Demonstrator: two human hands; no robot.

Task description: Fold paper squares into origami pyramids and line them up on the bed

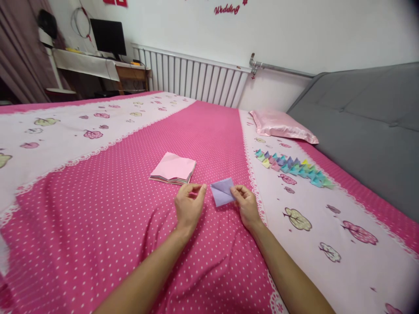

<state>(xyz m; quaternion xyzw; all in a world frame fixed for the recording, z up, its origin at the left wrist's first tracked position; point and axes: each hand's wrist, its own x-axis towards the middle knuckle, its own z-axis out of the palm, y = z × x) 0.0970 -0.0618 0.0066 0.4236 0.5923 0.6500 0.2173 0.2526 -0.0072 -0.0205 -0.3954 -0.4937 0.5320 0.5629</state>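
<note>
A small square of folded purple paper (221, 193) is pinched at its right edge between the thumb and fingers of my right hand (246, 203). A diagonal crease or flap edge shows on its face. Just left of the paper is my left hand (190, 205), its thumb and forefinger apart with a gap between them. It does not touch the purple sheet. Behind my left hand lies a stack of square coloured papers (173, 166), with a pink sheet on top and layered edges at the front.
Rows of small folded paper pieces (291, 165) in blue, purple, green and yellow stand on the bed at the right. Beyond them are a pink pillow (281, 125) and a grey headboard (363, 113). A white radiator (193, 74) and a desk with a monitor (108, 38) stand behind the bed.
</note>
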